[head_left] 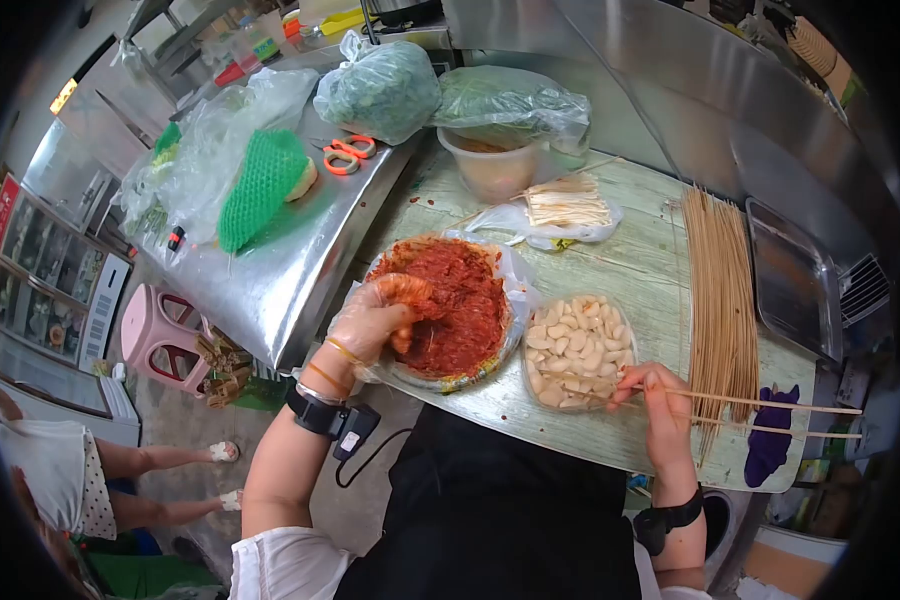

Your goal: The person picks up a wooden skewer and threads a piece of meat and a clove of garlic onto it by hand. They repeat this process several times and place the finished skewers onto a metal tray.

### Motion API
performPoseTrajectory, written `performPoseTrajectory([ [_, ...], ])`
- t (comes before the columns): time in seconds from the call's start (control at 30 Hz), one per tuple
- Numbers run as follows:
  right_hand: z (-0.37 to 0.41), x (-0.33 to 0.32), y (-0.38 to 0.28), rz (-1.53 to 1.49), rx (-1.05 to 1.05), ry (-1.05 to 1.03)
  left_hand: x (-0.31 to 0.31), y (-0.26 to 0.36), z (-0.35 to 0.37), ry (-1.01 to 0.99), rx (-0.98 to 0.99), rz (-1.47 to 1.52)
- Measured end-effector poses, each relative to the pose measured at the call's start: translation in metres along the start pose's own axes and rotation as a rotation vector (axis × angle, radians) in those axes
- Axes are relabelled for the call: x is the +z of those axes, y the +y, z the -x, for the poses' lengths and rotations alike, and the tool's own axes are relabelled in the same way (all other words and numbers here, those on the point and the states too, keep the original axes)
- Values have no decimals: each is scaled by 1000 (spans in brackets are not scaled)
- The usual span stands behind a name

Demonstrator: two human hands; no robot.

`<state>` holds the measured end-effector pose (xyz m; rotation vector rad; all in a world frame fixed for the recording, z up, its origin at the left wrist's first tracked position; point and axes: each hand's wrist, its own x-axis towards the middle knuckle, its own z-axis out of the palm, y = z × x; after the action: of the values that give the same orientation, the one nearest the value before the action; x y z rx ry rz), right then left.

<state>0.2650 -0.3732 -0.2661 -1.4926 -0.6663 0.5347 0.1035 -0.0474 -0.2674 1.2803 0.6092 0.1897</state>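
Note:
My left hand (378, 318), in a thin clear plastic glove smeared red, reaches into a bowl of red marinated meat (460, 305) and pinches a piece at its left edge. My right hand (658, 400) holds two bamboo skewers (770, 405) that point to the right, their tips lying over a clear tub of white garlic cloves (574, 348). The tub stands right beside the meat bowl on the pale wooden table (642, 275).
A bundle of loose bamboo skewers (722, 300) lies to the right, then a metal tray (790, 280). Behind are enoki mushrooms (566, 203), a beige bowl (490, 165), bagged greens (380, 88), orange scissors (348, 153), a green net (260, 185). A person's legs (160, 460) stand at left.

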Motion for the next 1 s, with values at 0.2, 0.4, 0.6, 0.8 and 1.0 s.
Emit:
performPoseTrajectory([
  [0.2, -3, 2, -3, 54, -40, -31, -7, -4, -8, 123, 429, -1011],
  [0.4, -5, 4, -8, 77, -50, -55, -8, -4, -9, 184, 573, -1703],
  [0.6, -6, -14, -30, -79, 43, 76, -2, 9, 7, 175, 100, -439],
  [0.8, -9, -32, -35, -156, -33, 161, 17, -8, 20, -15, 78, 315],
  [1.0, 0, -29, -41, -128, -28, 219, 37, -18, 20, 65, 209, 159],
])
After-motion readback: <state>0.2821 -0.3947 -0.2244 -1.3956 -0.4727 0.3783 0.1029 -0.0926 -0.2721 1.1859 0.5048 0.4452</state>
